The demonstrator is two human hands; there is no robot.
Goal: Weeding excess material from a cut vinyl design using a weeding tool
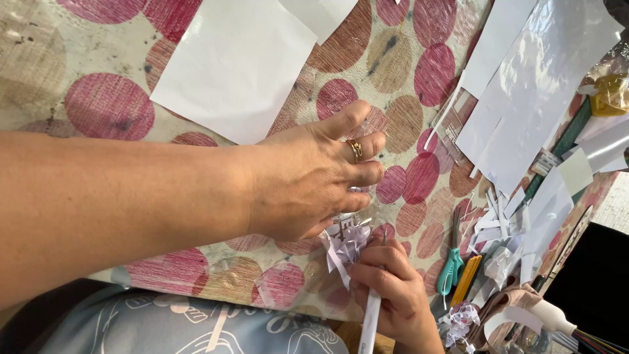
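Reaching across the bench (78, 39), which is covered with a cloth of red and tan circles, the left hand (314, 174) is laid palm down with its fingers loosely curled and close together; a gold ring (354, 150) is worn on one finger, and a bit of clear film seems to be pressed beneath the fingertips, though this cannot be told for sure. Just below it, near the bench's near edge, a small white paper flower (347, 244) with curled strips is held in the right hand (393, 288), whose fingers are closed around a white stick (371, 321) running down from the flower. A large white sheet (236, 65) is seen beyond the left hand toward the far edge. Toward the right edge, teal-handled scissors (451, 265) are lying beside an orange tool (466, 278) among white paper scraps (491, 223), and more white sheets (531, 98) are spread above them.
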